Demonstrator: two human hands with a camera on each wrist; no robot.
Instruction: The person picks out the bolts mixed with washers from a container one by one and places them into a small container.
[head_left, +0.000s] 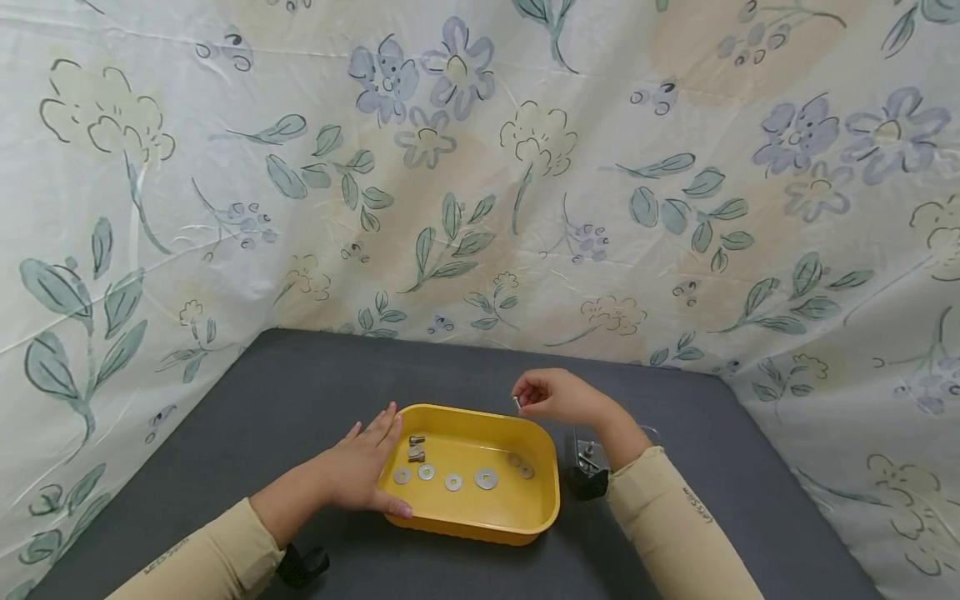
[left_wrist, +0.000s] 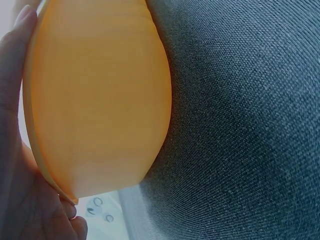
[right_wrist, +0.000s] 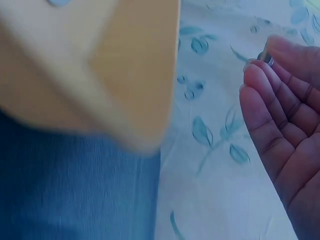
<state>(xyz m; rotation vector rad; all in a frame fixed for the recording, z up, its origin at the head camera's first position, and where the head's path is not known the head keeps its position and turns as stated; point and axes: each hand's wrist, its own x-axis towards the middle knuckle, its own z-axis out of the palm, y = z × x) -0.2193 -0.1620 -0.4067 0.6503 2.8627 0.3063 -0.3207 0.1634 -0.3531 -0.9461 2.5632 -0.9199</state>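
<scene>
In the head view a yellow tray [head_left: 465, 429] lies on the dark cloth. My left hand [head_left: 356, 471] rests on its left end, fingers spread and fairly straight, thumb over the near rim; the left wrist view has this hand along the edge of the tray's outer wall [left_wrist: 100, 100]. Just beyond the far right rim, my right hand [head_left: 553, 393] pinches a small metal screw [head_left: 517, 402] between thumb and fingers. Most of that screw [right_wrist: 265, 58] is hidden by the fingertips. Inside the tray lie several flat washers [head_left: 485, 478] and, at the left, short socket-head screws [head_left: 417, 456].
A dark device with a metal face [head_left: 590, 458] sits right of the tray, partly under my right forearm. A black strap-like thing [head_left: 302, 567] shows by the left sleeve. Floral fabric [head_left: 465, 208] hangs behind and at both sides of the dark surface [head_left: 337, 375].
</scene>
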